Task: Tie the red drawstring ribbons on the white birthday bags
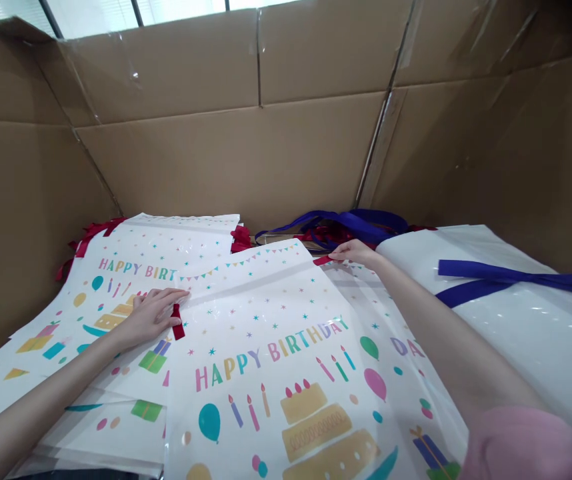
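Observation:
A white glossy sheet [261, 320] printed with HAPPY BIRTHDAY, a tiered cake, candles and balloons lies in the middle of the head view. Short red ribbons stick out at its two upper sides. My left hand [156, 315] is closed at its left edge, fingertips on the border and thumb against the left red ribbon [179, 322]. Between thumb and fingers, my right hand [353, 253] pinches the right red ribbon [323, 261] at the far corner. Another printed sheet [386, 300] shows beneath, partly under my right forearm.
To the left lies a stack of similar printed sheets [186, 233] with bunched red ribbons [99, 233]. At right is a white bundle [506, 333] tied with blue ribbon [496, 277]. More blue ribbon [366, 223] lies behind. Tall cardboard walls [226, 160] enclose everything.

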`<state>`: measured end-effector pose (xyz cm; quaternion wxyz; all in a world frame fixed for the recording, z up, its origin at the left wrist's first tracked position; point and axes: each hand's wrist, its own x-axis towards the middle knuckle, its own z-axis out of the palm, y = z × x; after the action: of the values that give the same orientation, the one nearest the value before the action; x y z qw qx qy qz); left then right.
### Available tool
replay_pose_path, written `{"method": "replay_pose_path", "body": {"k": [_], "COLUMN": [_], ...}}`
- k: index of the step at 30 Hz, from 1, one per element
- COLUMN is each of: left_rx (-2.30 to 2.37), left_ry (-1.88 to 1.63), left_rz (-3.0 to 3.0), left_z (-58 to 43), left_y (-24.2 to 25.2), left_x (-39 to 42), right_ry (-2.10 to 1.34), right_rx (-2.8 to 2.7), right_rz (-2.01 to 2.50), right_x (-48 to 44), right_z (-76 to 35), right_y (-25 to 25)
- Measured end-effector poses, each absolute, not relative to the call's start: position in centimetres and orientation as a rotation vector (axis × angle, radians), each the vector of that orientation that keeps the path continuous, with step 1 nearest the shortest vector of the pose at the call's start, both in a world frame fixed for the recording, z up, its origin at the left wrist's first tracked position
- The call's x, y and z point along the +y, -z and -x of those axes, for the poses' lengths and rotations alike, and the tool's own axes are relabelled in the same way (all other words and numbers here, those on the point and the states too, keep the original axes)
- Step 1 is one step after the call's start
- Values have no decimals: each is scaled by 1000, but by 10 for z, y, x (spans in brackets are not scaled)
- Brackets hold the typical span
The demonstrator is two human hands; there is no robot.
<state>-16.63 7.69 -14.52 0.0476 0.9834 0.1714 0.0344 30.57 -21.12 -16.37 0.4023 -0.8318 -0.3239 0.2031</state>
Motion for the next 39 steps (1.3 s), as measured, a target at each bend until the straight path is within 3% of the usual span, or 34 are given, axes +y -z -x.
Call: {"method": "replay_pose_path", "body": {"k": [12, 26, 39], "left_rx": [624, 531, 587], "left_ry": [-533, -537, -434], "left_rz": [-3050, -3141, -3103], "left_z": [173, 175, 171], "left_y": [155, 157, 152], "left_x": [56, 60, 57], "right_ry": [-571, -440, -633], "right_rx": [-837, -734, -575], "right_rz": [2089, 2137, 2095], "right_x": [-206, -202, -200], "right_z": [-319, -318, -314], "right_y": [179, 191, 192]}}
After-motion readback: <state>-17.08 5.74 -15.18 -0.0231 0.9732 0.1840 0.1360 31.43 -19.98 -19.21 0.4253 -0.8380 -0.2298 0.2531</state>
